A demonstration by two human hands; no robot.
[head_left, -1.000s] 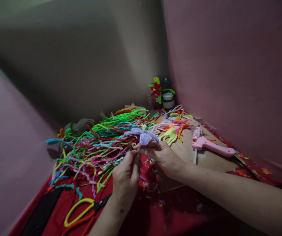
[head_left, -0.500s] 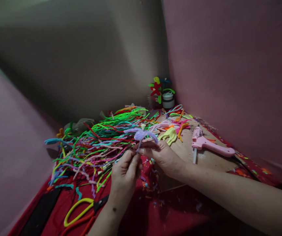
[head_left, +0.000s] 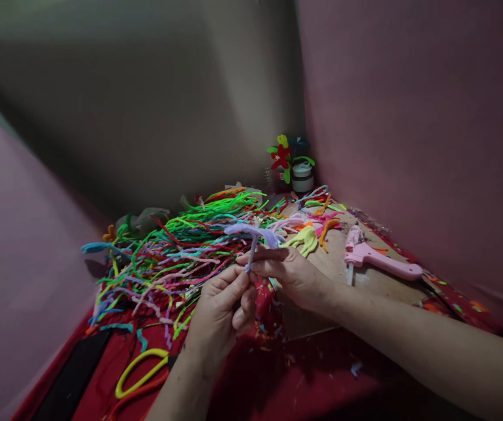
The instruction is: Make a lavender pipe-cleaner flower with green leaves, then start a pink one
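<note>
Your left hand now shows more of its curled lower fingers, its thumb and forefinger pinching close beside your right hand's pinch. Above both, the purple flower has tipped, baring more stem. Your left forearm hides the blades of the scissors; the stem's foot is lost between fingertips.

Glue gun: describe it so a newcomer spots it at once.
Right of the big heap of colored fuzzy stems lies a brown board. The glue gun rests on it, right of the right hand. Its neighbours are small fuzzy pieces; it alone is smooth, pink and pistol-shaped.
</note>
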